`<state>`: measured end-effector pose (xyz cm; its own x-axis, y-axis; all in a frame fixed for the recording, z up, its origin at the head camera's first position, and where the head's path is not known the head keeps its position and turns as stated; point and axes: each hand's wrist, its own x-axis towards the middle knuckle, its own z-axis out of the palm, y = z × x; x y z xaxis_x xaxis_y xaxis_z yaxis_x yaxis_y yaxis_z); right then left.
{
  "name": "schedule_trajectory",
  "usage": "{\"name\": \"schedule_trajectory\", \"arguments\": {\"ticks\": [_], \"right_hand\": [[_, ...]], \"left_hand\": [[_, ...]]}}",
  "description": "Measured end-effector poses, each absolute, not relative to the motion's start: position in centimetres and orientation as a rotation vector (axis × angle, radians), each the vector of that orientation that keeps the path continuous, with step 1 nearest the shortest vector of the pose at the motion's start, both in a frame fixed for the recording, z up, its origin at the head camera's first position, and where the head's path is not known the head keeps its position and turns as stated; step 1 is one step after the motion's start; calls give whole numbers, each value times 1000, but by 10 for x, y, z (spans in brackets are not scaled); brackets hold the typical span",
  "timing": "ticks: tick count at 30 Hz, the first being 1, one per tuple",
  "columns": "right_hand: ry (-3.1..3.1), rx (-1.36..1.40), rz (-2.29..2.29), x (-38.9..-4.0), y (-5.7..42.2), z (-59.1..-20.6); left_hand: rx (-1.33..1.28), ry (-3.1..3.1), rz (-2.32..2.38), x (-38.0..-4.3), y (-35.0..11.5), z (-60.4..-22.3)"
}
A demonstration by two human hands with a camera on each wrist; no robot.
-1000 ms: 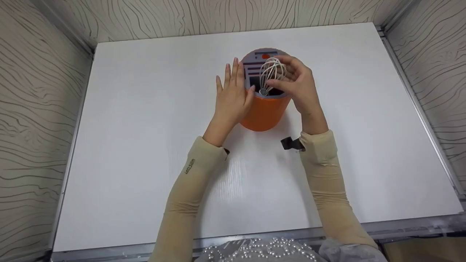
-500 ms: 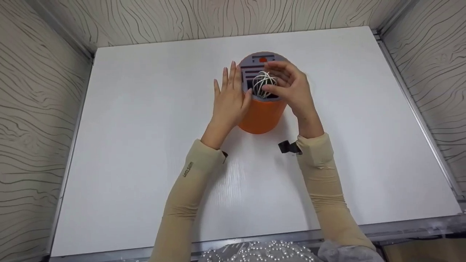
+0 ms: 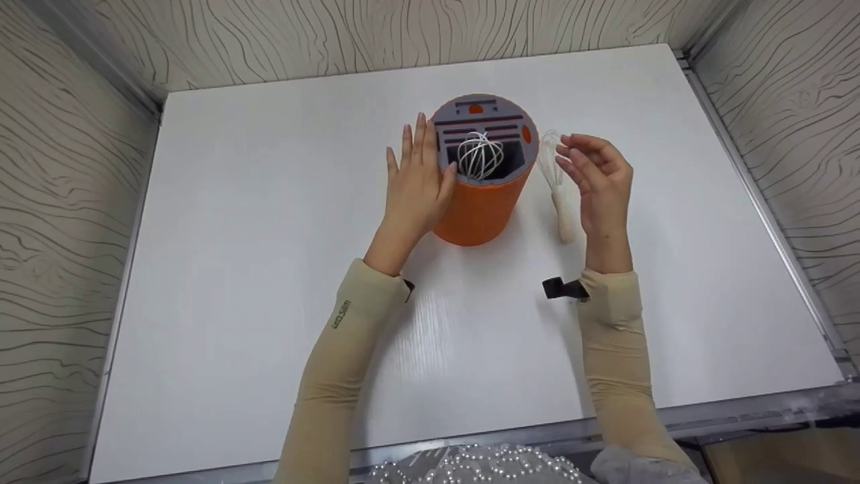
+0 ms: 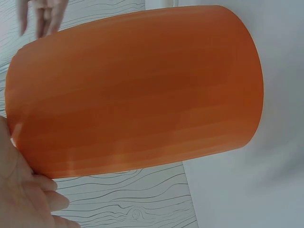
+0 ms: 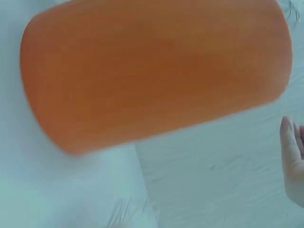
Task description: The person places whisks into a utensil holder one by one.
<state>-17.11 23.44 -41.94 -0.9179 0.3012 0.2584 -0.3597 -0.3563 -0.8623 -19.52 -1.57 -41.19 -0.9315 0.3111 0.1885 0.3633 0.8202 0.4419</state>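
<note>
An orange, round knife block (image 3: 478,212) with a grey slotted top stands upright. In its large front opening sits a whisk (image 3: 480,153); only the wire loops show, the handle being hidden inside. My left hand (image 3: 418,185) rests against the block's left side near the rim, fingers straight and thumb at the rim edge. Off to the right, my right hand (image 3: 603,185) is in the air with loosely bent fingers and holds nothing. Just left of that hand, a second whisk (image 3: 563,212) with a pale handle lies on the table, its wire end pointing away.
The white table (image 3: 262,222) is bounded by wood-grain panels (image 3: 403,33) at the back and sides. Black wrist mounts (image 3: 563,288) stick out inward at the sleeves. Metal rails (image 3: 746,411) edge the near side.
The first whisk has gone down into the block's opening, and my right hand has let go of it and moved right. This uncovers the second whisk. My left hand stays at the block.
</note>
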Motion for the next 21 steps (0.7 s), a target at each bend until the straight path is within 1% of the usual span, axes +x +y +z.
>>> {"name": "schedule_trajectory", "arguments": {"ticks": [3,8,15,18,21], "right_hand": [[-1516,-91,2310,-172,253,-432],[-1572,-320,2460,-176,282,-459],[-1766,-672,2490,-181,306,-492],[-1893,-775,2446,-183,311,-502],[-1974,-807,2420,-184,314,-507]], "left_hand": [[-535,-2893,-738,-196,-16,-412],[-532,-2893,-758,-196,-16,-412],[-533,-2906,-750,-195,-16,-412],[-534,-2909,-750,-195,-16,-411],[-535,-2899,-735,-195,-16,-411]]}}
